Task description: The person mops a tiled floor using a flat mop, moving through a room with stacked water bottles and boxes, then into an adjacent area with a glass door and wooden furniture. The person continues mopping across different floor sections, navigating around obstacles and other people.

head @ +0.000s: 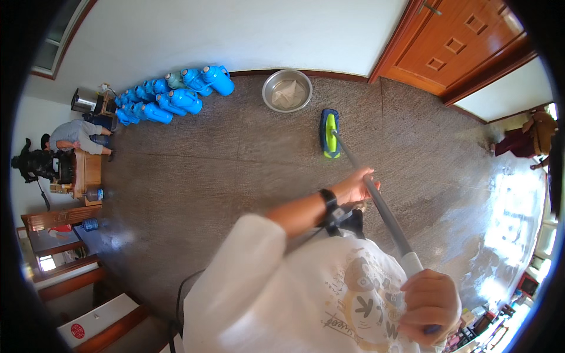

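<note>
A flat mop with a lime-green and dark-blue head (329, 133) rests on the brown textured floor (212, 176). Its grey pole (388, 218) slants back towards my body. My left hand (355, 185), a black band at its wrist, is wrapped around the pole's middle. Higher up, my right hand (430, 304) grips the end of the handle beside my white printed shirt (309, 291). Beyond the mop head, against the wall, a metal basin (287, 91) holds a crumpled pale cloth (289, 94).
Several blue thermos flasks (185, 101) stand in rows along the white wall (273, 35). A wooden door (446, 48) is at the upper right. One person (77, 134) is by a wooden cabinet (88, 174) at left; another (523, 141) is at far right.
</note>
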The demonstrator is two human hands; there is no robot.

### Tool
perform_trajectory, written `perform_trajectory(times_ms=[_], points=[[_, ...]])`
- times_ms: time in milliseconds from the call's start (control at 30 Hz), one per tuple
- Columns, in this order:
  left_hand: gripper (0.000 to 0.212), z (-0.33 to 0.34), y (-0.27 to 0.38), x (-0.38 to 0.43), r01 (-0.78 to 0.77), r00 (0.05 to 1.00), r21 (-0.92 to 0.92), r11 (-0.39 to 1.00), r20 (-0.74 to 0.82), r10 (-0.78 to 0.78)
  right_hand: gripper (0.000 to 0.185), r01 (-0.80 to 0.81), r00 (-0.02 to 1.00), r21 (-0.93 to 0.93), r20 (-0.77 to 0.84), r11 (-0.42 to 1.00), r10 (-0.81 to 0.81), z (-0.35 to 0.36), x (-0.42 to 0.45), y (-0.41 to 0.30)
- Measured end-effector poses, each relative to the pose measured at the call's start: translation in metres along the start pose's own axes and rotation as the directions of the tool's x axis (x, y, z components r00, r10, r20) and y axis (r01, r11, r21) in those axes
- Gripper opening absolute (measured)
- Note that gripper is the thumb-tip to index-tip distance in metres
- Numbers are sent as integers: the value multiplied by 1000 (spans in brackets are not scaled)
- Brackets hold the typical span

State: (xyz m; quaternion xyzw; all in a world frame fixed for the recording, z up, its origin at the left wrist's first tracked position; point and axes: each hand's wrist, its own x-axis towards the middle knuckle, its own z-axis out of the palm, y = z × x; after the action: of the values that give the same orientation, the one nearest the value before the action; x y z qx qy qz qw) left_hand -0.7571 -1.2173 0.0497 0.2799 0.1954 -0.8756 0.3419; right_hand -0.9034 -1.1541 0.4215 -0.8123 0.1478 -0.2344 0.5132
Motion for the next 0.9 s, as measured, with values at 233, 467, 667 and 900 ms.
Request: perform_trajectory(times_ms=[233,467,667,900], points=[[14,54,-5,100,-141,990,197,970,54,133,14,-114,989,-80,-107,990,105,-63,-54,28],[13,86,-28,132,-273,960,275,922,14,280,21,-11,843,49,-537,999,36,-131,-115,69],[16,48,-30,92,-319,921,185,930,-170,350,22,61,891,254,-449,965,62,-152,-123,95],[11,-24,-19,29,-404,903,55,913,-133,407,9,-61,998,353,32,934,53,-165,-101,132]])
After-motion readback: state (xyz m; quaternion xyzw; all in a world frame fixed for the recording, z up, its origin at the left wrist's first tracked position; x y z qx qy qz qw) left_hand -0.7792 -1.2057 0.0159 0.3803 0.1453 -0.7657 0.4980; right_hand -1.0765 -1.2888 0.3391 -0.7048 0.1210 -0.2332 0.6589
